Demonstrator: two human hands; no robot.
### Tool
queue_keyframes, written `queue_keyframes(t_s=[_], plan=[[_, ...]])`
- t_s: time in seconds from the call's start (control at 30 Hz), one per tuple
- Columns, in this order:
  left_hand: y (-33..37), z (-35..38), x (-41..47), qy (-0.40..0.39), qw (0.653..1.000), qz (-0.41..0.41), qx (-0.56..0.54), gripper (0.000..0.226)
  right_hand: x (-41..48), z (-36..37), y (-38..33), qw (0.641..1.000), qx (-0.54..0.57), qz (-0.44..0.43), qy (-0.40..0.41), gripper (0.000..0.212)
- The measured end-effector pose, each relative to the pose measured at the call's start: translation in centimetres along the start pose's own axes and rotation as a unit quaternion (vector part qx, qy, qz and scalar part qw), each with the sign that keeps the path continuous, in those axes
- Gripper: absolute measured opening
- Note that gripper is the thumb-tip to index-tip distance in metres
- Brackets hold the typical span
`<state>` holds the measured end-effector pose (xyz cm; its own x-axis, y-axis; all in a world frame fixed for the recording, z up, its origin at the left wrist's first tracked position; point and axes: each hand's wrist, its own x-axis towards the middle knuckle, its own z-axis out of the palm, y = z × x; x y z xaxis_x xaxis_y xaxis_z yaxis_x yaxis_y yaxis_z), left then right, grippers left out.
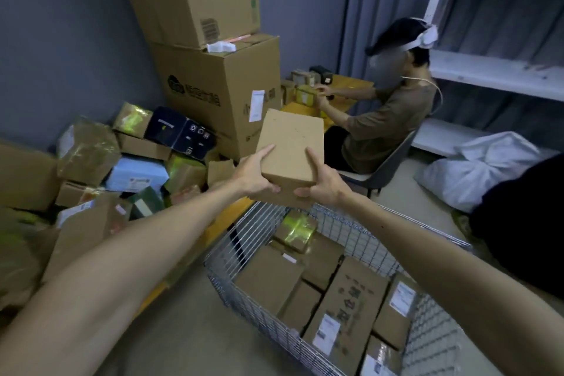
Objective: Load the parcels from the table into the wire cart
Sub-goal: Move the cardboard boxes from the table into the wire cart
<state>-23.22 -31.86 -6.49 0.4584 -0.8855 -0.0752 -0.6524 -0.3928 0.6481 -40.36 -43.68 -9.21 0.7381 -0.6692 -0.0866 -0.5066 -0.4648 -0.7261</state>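
— Whereabouts with the brown parcel (290, 146)?

— Up in the air, just over the far rim of the wire cart (351, 223), not yet inside. Clamped between both hands: left hand (254, 172) wrapped round the near left corner, one finger laid along the top face; right hand (322, 181) mirrored on the near right corner.

— Heavy?

— Probably not. Carried at full arm's reach with no visible strain, so likely light to middling. Stiff cardboard, square corners, plain dry faces, so unlikely to slip. No telling about the contents; safer treated as breakable.

— Best place to take hold?

— Much as gripped now: opposite sides, low down, fingers underneath for the weight. Better lowered flat than dropped.

— Any room inside?

— Already lined across the bottom with flat parcels (348, 308), labels up, plus a shiny taped one at the far end. Space only on top, so probably the start of a second layer.

— And round about?

— To the left, a yellow bench (221, 221) under a heap of mixed parcels (134, 168); plenty left to load. Behind that, two big cartons (219, 88) stacked against a grey wall. Further back, a seated person (393, 119) busy at another table. On the right, white shelving (488, 70) before a grey curtain, and a white sack (482, 168) slumped on the pale floor (189, 330). Dim light throughout.
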Motion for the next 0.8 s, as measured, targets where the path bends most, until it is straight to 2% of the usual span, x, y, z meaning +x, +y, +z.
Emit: queue_keyframes(t_s=[0.2,0.4,0.57,0.8], plan=[[0.3,5.9,5.1,-0.078,0.997,0.014,0.001,0.118,1.9,-0.3,6.8,0.998,0.009,0.054,-0.005,0.116],[-3.2,11.6,10.5,-0.141,0.990,0.012,-0.008,0.115,4.5,2.0,12.9,0.994,0.007,0.109,-0.001,0.113],[-7.1,15.3,15.8,-0.233,0.972,0.014,0.010,0.115,6.7,5.6,15.7,0.982,0.008,0.190,0.008,0.112],[-12.4,19.6,20.0,-0.307,0.951,0.018,0.008,0.114,9.9,10.1,18.3,0.960,0.035,0.277,0.001,0.112]])
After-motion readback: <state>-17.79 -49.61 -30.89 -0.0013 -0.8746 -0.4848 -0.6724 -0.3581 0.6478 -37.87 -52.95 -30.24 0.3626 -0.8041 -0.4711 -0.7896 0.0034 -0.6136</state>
